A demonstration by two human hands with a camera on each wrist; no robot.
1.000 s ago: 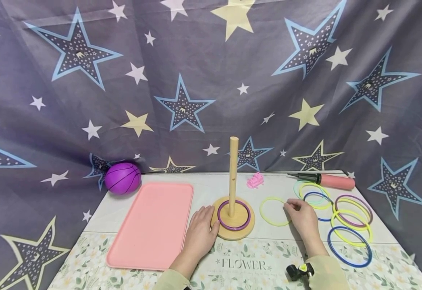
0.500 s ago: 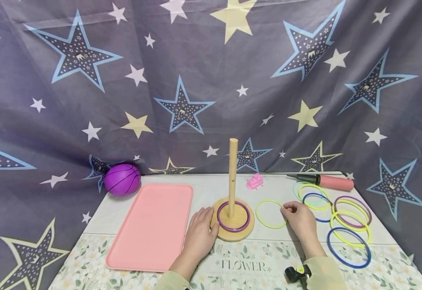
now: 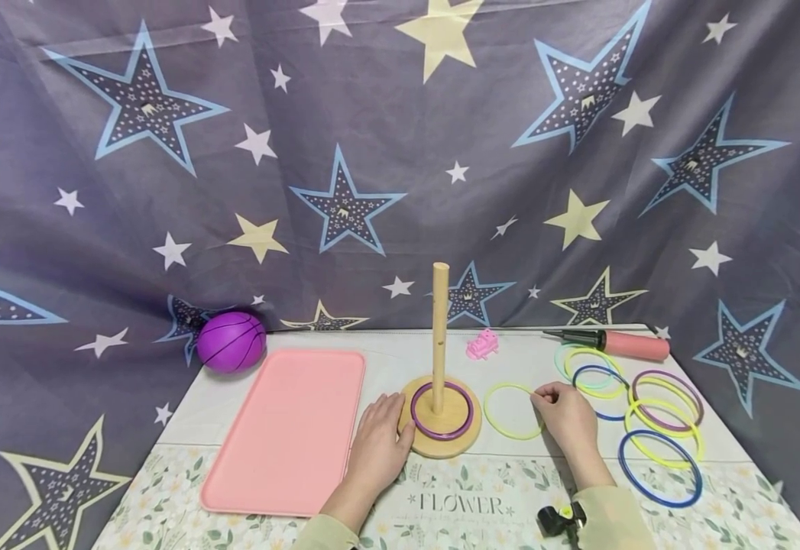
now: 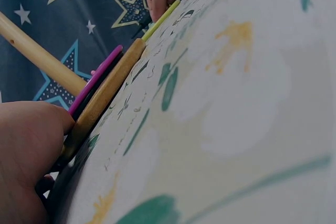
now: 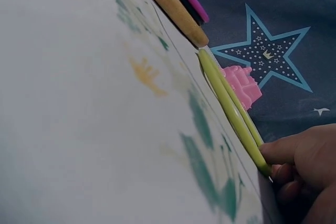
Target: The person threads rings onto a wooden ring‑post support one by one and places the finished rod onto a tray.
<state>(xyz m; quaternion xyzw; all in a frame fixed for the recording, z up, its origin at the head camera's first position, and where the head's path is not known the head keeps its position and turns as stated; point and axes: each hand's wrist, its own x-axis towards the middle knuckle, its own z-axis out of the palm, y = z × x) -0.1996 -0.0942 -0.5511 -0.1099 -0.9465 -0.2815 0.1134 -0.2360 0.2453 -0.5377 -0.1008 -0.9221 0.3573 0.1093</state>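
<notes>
A wooden peg stand (image 3: 441, 438) stands mid-table, its upright post (image 3: 439, 328) rising from a round base with a purple ring (image 3: 442, 435) lying on it. My left hand (image 3: 377, 443) rests against the base's left edge (image 4: 100, 100), fingers flat. My right hand (image 3: 565, 416) pinches the right rim of a yellow-green ring (image 3: 503, 429) lying flat just right of the base; the right wrist view shows the fingertips (image 5: 278, 150) on that ring (image 5: 231, 108).
A pink tray (image 3: 289, 428) lies left of the stand, a purple ball (image 3: 231, 341) behind it. Several loose rings (image 3: 657, 428) lie at the right, with a pink pump (image 3: 623, 344) and a small pink toy (image 3: 482, 345) at the back. Star-patterned cloth hangs behind.
My right hand has slid the yellow-green ring a little left, toward the stand's base. The left hand has stayed on the base.
</notes>
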